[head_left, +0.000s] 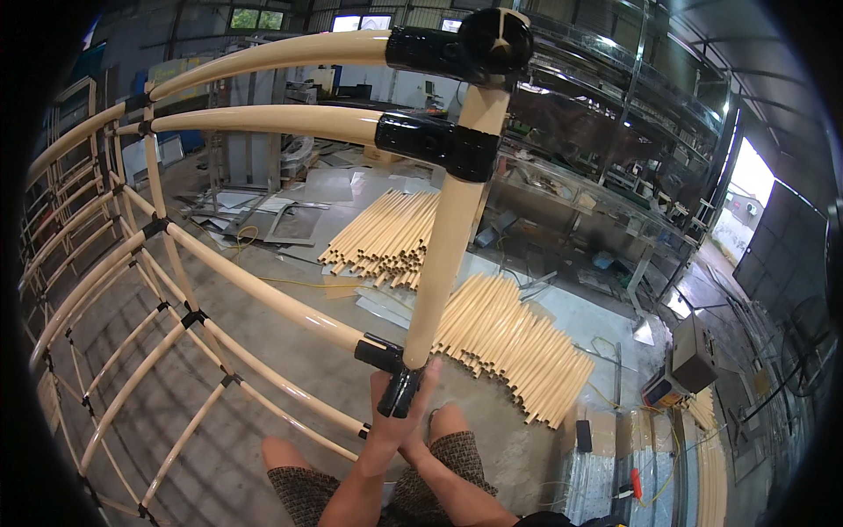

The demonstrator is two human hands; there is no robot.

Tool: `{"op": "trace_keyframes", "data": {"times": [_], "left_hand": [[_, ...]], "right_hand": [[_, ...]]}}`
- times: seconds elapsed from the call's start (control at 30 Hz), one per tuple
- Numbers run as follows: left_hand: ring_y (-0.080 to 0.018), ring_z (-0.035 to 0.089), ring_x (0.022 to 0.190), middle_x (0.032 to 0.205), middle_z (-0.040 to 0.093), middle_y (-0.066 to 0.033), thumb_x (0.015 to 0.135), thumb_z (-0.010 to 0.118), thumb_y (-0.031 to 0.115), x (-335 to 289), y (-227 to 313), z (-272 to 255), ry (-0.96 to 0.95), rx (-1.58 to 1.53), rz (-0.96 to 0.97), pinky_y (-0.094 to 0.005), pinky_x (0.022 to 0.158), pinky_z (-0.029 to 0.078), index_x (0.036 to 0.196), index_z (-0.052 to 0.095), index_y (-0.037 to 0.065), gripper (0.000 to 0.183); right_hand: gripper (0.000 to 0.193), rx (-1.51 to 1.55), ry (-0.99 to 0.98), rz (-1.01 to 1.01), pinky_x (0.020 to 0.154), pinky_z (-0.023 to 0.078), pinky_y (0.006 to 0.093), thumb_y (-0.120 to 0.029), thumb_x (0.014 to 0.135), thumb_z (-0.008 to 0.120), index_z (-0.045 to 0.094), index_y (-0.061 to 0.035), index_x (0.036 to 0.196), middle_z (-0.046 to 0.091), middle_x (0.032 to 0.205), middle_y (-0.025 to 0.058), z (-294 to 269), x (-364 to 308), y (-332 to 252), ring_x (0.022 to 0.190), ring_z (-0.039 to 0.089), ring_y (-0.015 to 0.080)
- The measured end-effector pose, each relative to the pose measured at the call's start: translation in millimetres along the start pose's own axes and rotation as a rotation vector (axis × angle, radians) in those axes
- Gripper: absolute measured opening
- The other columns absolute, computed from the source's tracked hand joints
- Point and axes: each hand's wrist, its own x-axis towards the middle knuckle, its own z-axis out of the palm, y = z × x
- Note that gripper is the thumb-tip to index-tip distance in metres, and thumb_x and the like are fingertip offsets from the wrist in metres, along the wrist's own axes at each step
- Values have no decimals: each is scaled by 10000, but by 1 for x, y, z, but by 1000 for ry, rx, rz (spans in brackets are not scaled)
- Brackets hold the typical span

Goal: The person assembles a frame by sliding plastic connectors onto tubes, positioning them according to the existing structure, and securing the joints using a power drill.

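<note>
A black pipe joint [402,391] sits at the lower end of a cream upright tube [445,241]. My left hand [385,423] cups that joint from beneath and on its left side. Close against it, my right hand [425,400] lies along the joint's right side, the wrists nearly touching. Most fingers are hidden by the joint and by each other. A long cream rail [263,294] runs left from a side socket of the joint. Higher up, two curved rails meet the same upright in an upper black joint [474,154] and a top black joint [496,44].
The tube frame [145,369] with several black joints spreads along my left. Beyond my hands lie two piles of cream tubes, a far pile [386,237] and a nearer pile [518,347]. Wrapped profiles [606,483] and a cardboard box [694,353] stand at the right.
</note>
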Motion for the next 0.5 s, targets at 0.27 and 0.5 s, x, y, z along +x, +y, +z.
{"op": "trace_keyframes", "data": {"times": [0.27, 0.5], "left_hand": [[-69, 513, 586, 630, 585, -1, 881, 728, 149, 7, -7, -10, -147, -103, -101, -273, 533, 405, 799, 616, 5, 199], [-164, 645, 640, 739, 689, -94, 891, 726, 194, -21, 2, 0, 152, 109, -103, -310, 598, 489, 950, 688, -13, 218]], "right_hand": [[243, 172, 27, -50, 690, 502, 355, -148, 849, 662, 607, 19, 1017, 660, 840, 70, 4, 8, 14, 760, 626, 208], [186, 261, -492, 180, 665, 495, 345, -123, 848, 645, 606, 18, 962, 643, 800, 52, -19, 31, 42, 726, 609, 195]]}}
